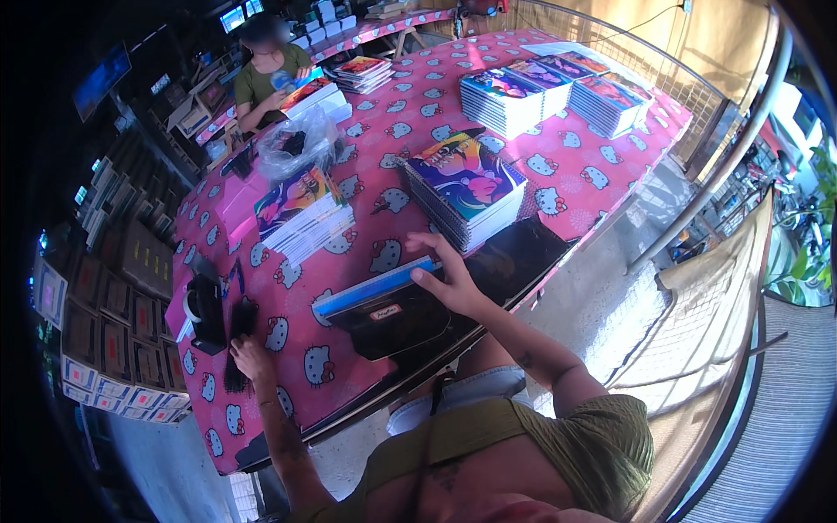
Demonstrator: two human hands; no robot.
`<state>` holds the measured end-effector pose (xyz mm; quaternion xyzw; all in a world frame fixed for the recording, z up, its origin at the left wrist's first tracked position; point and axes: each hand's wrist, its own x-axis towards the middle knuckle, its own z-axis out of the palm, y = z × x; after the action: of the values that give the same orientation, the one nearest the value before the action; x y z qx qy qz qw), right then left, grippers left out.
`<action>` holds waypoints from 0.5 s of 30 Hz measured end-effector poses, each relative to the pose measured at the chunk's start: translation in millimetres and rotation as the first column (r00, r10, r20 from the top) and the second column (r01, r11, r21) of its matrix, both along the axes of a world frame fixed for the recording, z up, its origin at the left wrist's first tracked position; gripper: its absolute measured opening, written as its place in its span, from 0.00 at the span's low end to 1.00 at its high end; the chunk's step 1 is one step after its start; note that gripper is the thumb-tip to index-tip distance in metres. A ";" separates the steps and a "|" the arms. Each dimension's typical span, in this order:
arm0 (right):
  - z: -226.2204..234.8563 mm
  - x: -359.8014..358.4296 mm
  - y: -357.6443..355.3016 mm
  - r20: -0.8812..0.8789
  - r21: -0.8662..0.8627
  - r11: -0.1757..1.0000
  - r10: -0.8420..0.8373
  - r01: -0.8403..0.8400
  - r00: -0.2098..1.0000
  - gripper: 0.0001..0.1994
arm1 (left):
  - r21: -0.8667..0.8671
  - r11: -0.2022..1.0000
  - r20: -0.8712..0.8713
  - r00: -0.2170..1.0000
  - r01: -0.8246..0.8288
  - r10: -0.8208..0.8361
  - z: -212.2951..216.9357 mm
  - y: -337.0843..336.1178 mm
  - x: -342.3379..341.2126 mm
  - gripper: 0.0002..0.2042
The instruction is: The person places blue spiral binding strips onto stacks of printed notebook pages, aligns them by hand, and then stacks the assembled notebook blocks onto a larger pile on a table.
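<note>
My left hand point(251, 357) is closed on a long black ridged bundle point(242, 322) that looks like binding coils, lying at the table's left side. My right hand point(449, 277) has its fingers apart, with the thumb at the right end of a blue-edged notebook point(370, 292). This notebook rests at the far edge of a black board point(392, 327) with a small red-and-white label, near the table's front edge. Beyond my right hand stands a stack of spiral notebooks point(471, 187) with colourful covers. Left of it, another notebook stack point(305, 213) lies fanned out.
A black tape dispenser point(206, 314) stands left of my left hand. Farther back are a clear plastic bag point(301, 144) and more notebook stacks point(506, 96). A co-worker point(270, 74) handles books at the far left. Boxes point(113, 314) are piled beyond the pink-covered table point(288, 401).
</note>
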<state>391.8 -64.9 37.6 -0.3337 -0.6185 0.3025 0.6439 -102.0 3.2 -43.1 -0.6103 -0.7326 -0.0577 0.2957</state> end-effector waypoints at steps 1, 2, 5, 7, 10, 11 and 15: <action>8.2 2.4 -1.9 0.091 0.080 0.993 -0.089 0.082 0.992 0.27 | 0.018 0.999 0.170 0.985 -0.027 0.023 6.5 -0.1 24.2 0.07; 16.5 3.3 -4.4 0.176 0.165 0.974 -0.182 0.153 0.967 0.26 | 0.038 0.999 0.170 0.985 -0.007 0.001 8.1 6.5 38.2 0.07; 47.1 -16.7 -18.4 0.362 0.359 0.918 -0.305 0.170 0.881 0.22 | 0.041 0.999 0.094 0.995 0.034 -0.038 1.9 -3.3 27.9 0.08; 63.0 -43.7 -21.6 0.478 0.390 0.921 -0.208 0.006 0.854 0.22 | -0.026 0.993 -0.038 0.993 0.114 -0.115 -6.2 5.6 -5.3 0.08; 57.9 -71.3 -8.9 0.563 0.506 0.862 -0.368 0.044 0.740 0.21 | 0.182 0.977 0.176 0.974 0.108 -0.141 7.4 7.9 30.0 0.08; 58.1 -84.1 -4.4 0.553 0.568 0.820 -0.447 0.075 0.703 0.21 | 0.227 0.962 0.167 0.967 0.152 -0.192 16.6 5.9 32.2 0.08; 16.0 -105.9 27.6 0.712 0.449 0.892 -0.396 0.058 0.580 0.14 | 0.311 0.902 0.127 0.927 0.301 -0.353 41.0 -7.2 65.2 0.19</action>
<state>285.9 -37.3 53.6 -0.3792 -0.8341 -0.0873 0.3910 -36.8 -4.0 -2.1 -0.6680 -0.6270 -0.2668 0.2992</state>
